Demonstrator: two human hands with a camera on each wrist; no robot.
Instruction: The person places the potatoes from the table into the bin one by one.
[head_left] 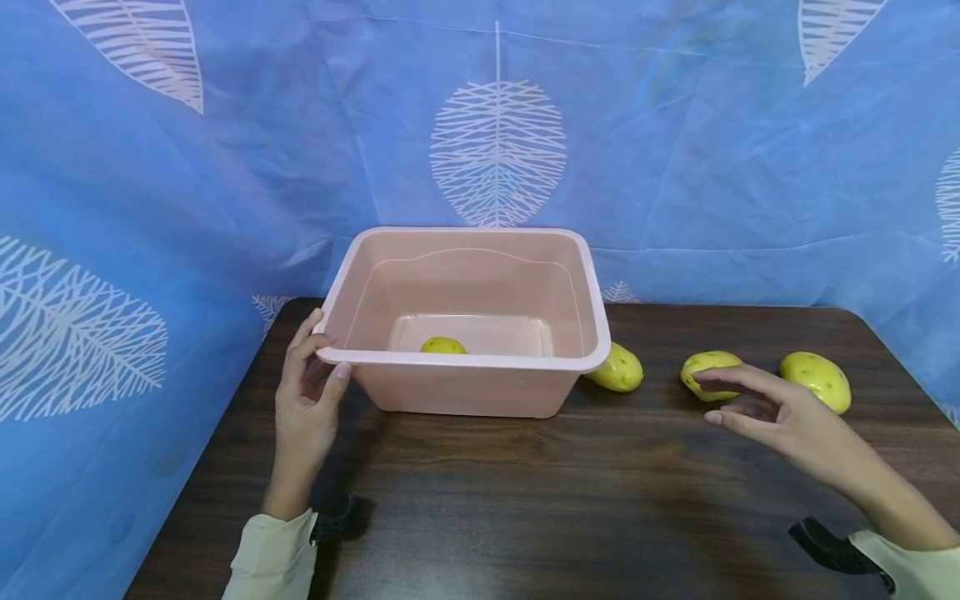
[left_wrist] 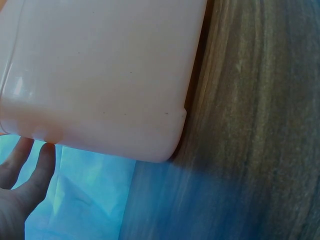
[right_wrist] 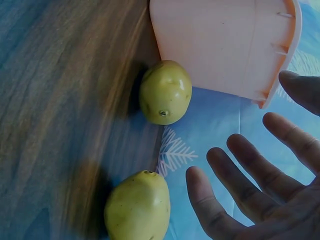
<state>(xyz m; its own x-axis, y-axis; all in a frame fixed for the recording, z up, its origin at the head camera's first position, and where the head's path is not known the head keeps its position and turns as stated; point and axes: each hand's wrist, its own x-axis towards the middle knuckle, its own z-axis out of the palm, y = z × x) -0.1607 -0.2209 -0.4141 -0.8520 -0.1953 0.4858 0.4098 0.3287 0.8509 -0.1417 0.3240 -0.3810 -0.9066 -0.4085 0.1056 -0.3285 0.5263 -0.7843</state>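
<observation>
A pale pink plastic basin (head_left: 450, 392) stands toward the back of the dark wooden table. My left hand (head_left: 307, 400) grips its front left corner, fingers at the rim and thumb against the front. In the left wrist view, fingertips (left_wrist: 46, 155) meet the basin's wall (left_wrist: 110, 75). One yellow potato (head_left: 443, 345) lies inside the basin, partly hidden by the front rim. My right hand (head_left: 780, 417) hovers with spread fingers by the middle potato (head_left: 708, 362) and holds nothing. The right wrist view shows a gap between those fingers and the nearer potato (right_wrist: 140, 207).
One potato (head_left: 618, 368) rests close against the basin's right side. Another potato (head_left: 817, 379) lies farther right, behind my right hand. A blue cloth (head_left: 690, 167) with white leaf patterns hangs behind the table (head_left: 525, 500). Both wrists wear dark straps.
</observation>
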